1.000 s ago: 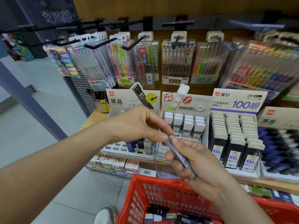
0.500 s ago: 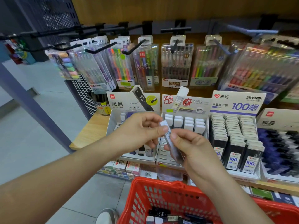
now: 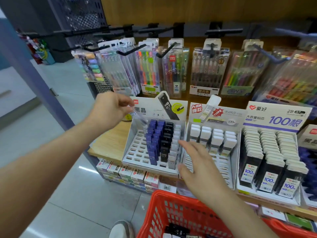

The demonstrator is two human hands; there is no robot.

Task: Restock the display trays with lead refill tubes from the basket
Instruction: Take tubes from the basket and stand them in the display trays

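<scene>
My left hand (image 3: 111, 110) pinches a clear lead refill tube (image 3: 139, 117) by its top, tilted above the back left corner of the left display tray (image 3: 135, 152). That white tray has several empty slots on its left and rows of blue, black and white tubes (image 3: 160, 140) on its right. My right hand (image 3: 199, 167) hovers open and holds nothing, over the seam between this tray and the second tray (image 3: 228, 169) of white-capped tubes. The red basket (image 3: 173, 212) sits below, with a few dark tubes (image 3: 176, 231) in it.
A third tray (image 3: 269, 157) of 100-lead boxes stands to the right. Pen packs (image 3: 207, 71) hang on black hooks (image 3: 221, 31) above the trays. Small boxes (image 3: 130, 174) line the lower shelf. A shoe (image 3: 121, 229) shows on the tiled floor left of the basket.
My right hand let go of the tube and dropped away open. My left hand carried the tube up and left to the back of the left tray.
</scene>
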